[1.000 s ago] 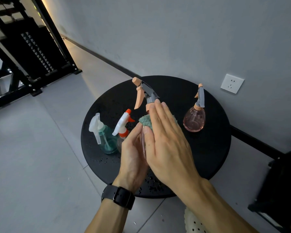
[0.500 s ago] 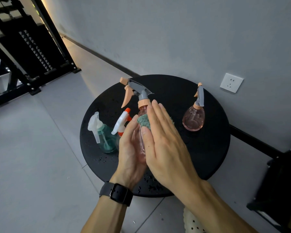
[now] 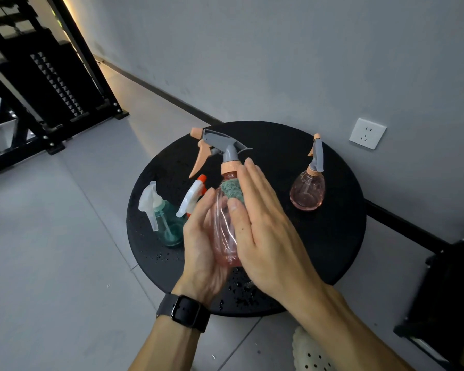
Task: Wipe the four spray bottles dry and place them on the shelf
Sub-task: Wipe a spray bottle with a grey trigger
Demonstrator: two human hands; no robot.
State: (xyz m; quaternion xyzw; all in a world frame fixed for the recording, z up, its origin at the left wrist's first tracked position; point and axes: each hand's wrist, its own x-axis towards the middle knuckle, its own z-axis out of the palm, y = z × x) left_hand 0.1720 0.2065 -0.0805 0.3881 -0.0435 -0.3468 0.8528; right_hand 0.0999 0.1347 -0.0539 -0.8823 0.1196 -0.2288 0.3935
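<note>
- Left hand (image 3: 202, 245): fingers curled round pink bottle (image 3: 225, 236), held above tabletop (image 3: 332, 250).
- Right hand (image 3: 265, 231): fingers straight, pressing green cloth (image 3: 232, 190) against bottle.

Left hand (image 3: 201, 247) cupped, right hand (image 3: 265, 231) flat

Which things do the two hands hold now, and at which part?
The left hand grips the pink spray bottle around its body. The right hand presses a green cloth flat against the bottle's upper body.
</note>
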